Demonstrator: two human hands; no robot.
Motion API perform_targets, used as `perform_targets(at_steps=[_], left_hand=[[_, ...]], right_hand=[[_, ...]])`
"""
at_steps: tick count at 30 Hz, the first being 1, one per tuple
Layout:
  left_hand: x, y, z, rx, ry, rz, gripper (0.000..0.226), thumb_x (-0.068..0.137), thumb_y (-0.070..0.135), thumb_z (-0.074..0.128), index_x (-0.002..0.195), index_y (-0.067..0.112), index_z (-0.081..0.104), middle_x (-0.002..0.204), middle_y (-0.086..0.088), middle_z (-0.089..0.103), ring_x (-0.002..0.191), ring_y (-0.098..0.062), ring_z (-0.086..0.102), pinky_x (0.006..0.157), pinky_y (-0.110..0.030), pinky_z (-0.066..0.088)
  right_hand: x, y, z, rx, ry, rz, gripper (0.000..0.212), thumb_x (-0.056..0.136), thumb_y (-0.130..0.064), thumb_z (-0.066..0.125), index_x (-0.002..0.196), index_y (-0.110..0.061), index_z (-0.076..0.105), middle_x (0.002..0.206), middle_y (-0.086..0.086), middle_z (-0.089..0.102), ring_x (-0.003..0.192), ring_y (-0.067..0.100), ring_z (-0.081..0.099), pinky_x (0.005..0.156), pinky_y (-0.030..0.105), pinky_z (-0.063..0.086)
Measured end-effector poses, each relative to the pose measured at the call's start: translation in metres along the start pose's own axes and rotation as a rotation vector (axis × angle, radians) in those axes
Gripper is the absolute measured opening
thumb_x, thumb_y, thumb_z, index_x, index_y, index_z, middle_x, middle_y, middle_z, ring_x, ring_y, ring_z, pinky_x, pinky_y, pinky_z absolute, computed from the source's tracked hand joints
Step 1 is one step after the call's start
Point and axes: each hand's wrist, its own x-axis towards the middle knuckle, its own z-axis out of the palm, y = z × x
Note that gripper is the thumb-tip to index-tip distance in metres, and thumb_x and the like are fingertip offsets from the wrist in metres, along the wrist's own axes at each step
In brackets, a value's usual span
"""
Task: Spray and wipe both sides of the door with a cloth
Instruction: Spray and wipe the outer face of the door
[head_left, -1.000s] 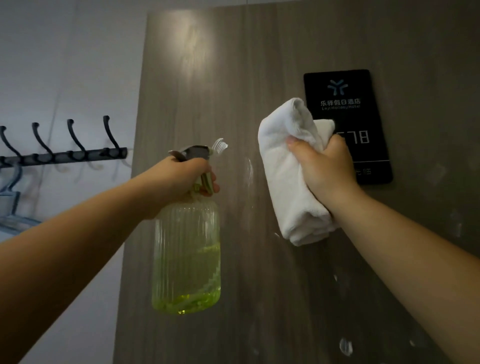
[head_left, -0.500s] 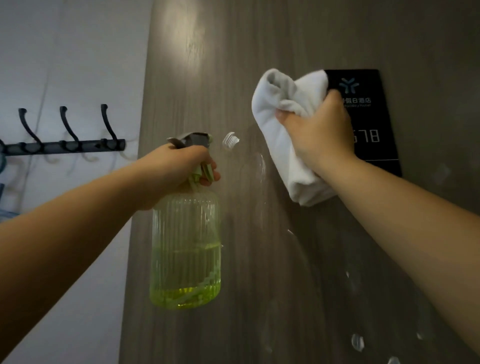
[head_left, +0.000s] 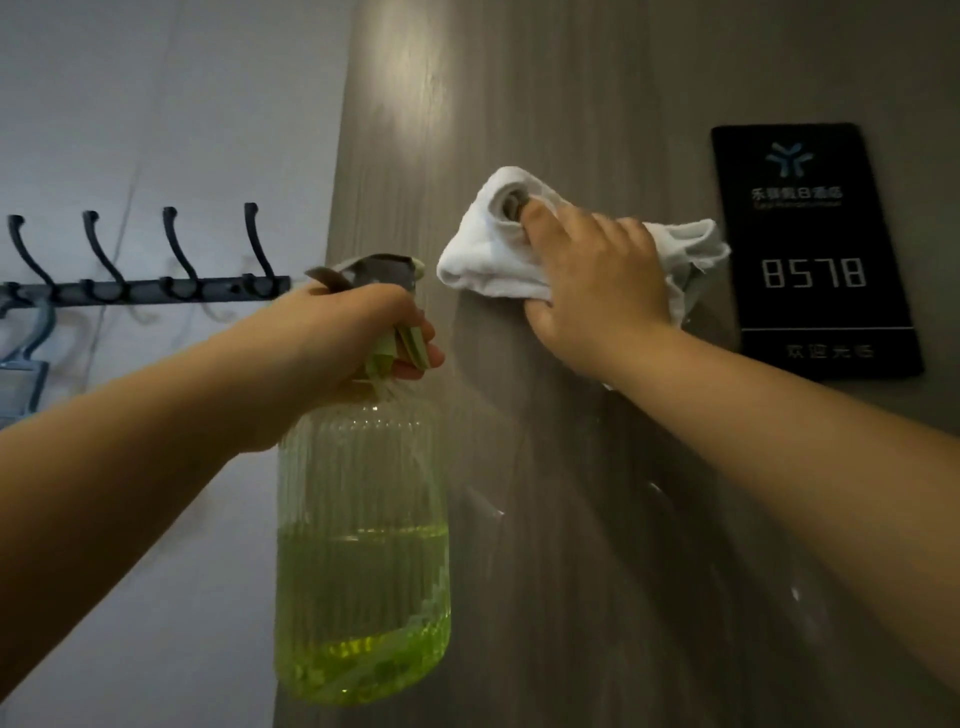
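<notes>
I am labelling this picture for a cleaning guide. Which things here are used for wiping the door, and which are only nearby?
Used for the job:
- door
- spray bottle, held by the left hand
- white cloth, pressed on the door by the right hand

Only nearby:
- black room sign on the door
- hook rack on the wall
- blue hanger

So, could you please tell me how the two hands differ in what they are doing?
The left hand grips a spray bottle off the door; the right hand presses a white cloth against it. Both are raised.
</notes>
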Motion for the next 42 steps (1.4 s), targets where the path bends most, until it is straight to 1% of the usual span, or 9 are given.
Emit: perform_targets(at_steps=[6, 12, 17, 22, 26, 31, 34, 38, 42], left_hand=[[-0.003, -0.008, -0.014, 0.04, 0.046, 0.053, 0.022, 0.081, 0.023, 0.058, 0.098, 0.013, 0.068, 0.089, -0.003, 0.077, 0.091, -0.022, 0.072, 0.084, -0.043, 0.053], [-0.013, -0.013, -0.012, 0.083, 0.051, 0.057, 0.025, 0.078, 0.026, 0.062, 0.098, 0.013, 0.067, 0.086, -0.001, 0.077, 0.094, -0.023, 0.071, 0.088, -0.047, 0.054], [-0.021, -0.015, -0.006, 0.074, 0.03, 0.048, 0.017, 0.087, 0.02, 0.057, 0.099, 0.012, 0.065, 0.088, -0.002, 0.077, 0.095, -0.021, 0.07, 0.092, -0.047, 0.051], [-0.016, -0.018, -0.013, 0.088, 0.018, 0.036, 0.03, 0.075, 0.028, 0.063, 0.101, 0.013, 0.066, 0.087, 0.001, 0.077, 0.092, -0.019, 0.072, 0.092, -0.048, 0.051], [-0.008, -0.026, -0.016, 0.041, 0.038, 0.026, 0.035, 0.068, 0.028, 0.061, 0.098, 0.012, 0.068, 0.088, -0.001, 0.077, 0.088, -0.017, 0.073, 0.089, -0.046, 0.052], [-0.002, -0.037, -0.012, 0.067, 0.026, 0.007, 0.044, 0.058, 0.036, 0.065, 0.099, 0.017, 0.069, 0.09, 0.002, 0.077, 0.089, -0.017, 0.073, 0.076, -0.04, 0.053], [-0.005, -0.042, -0.003, 0.094, 0.013, 0.037, 0.023, 0.081, 0.028, 0.059, 0.1, 0.018, 0.068, 0.09, 0.002, 0.077, 0.092, -0.018, 0.072, 0.082, -0.043, 0.053], [-0.011, -0.041, 0.009, 0.106, -0.014, 0.034, 0.018, 0.086, 0.024, 0.056, 0.098, 0.02, 0.068, 0.091, 0.002, 0.077, 0.093, -0.019, 0.071, 0.083, -0.044, 0.054], [-0.015, -0.036, 0.016, 0.099, -0.031, 0.024, 0.019, 0.082, 0.024, 0.057, 0.095, 0.019, 0.069, 0.09, 0.002, 0.077, 0.083, -0.01, 0.073, 0.079, -0.04, 0.051]], right_hand=[[-0.051, -0.019, 0.003, 0.191, 0.205, -0.189, 0.036, 0.074, -0.017, 0.061, 0.109, -0.007, 0.066, 0.098, 0.015, 0.068, 0.086, 0.037, 0.065, 0.077, 0.046, 0.05], [-0.084, -0.005, 0.01, 0.152, 0.167, -0.374, 0.037, 0.085, -0.021, 0.052, 0.121, -0.015, 0.052, 0.115, 0.017, 0.065, 0.103, 0.036, 0.062, 0.091, 0.047, 0.043], [-0.024, 0.01, 0.004, 0.084, 0.165, -0.137, 0.039, 0.078, -0.019, 0.047, 0.112, -0.01, 0.063, 0.094, 0.015, 0.065, 0.08, 0.036, 0.061, 0.076, 0.041, 0.04], [0.017, 0.004, 0.002, 0.068, 0.099, 0.068, 0.04, 0.081, -0.018, 0.052, 0.12, -0.013, 0.055, 0.102, 0.011, 0.061, 0.094, 0.036, 0.056, 0.083, 0.044, 0.037], [-0.017, -0.01, 0.006, 0.198, 0.164, -0.12, 0.039, 0.072, -0.017, 0.052, 0.108, -0.009, 0.063, 0.096, 0.013, 0.066, 0.087, 0.037, 0.061, 0.079, 0.045, 0.043], [-0.079, -0.009, 0.008, 0.227, 0.101, -0.302, 0.043, 0.077, -0.025, 0.054, 0.115, -0.008, 0.065, 0.114, 0.016, 0.066, 0.101, 0.036, 0.062, 0.092, 0.046, 0.04], [-0.113, -0.003, 0.008, 0.242, 0.119, -0.373, 0.04, 0.083, -0.026, 0.052, 0.119, -0.012, 0.061, 0.117, 0.017, 0.066, 0.105, 0.035, 0.063, 0.095, 0.046, 0.037], [-0.121, 0.012, 0.01, 0.201, 0.162, -0.489, 0.038, 0.087, -0.023, 0.055, 0.123, -0.016, 0.048, 0.117, 0.017, 0.066, 0.106, 0.034, 0.062, 0.094, 0.047, 0.04], [-0.081, 0.041, 0.001, 0.147, 0.198, -0.318, 0.035, 0.08, -0.017, 0.048, 0.113, -0.011, 0.058, 0.101, 0.016, 0.067, 0.087, 0.036, 0.062, 0.083, 0.043, 0.039]])
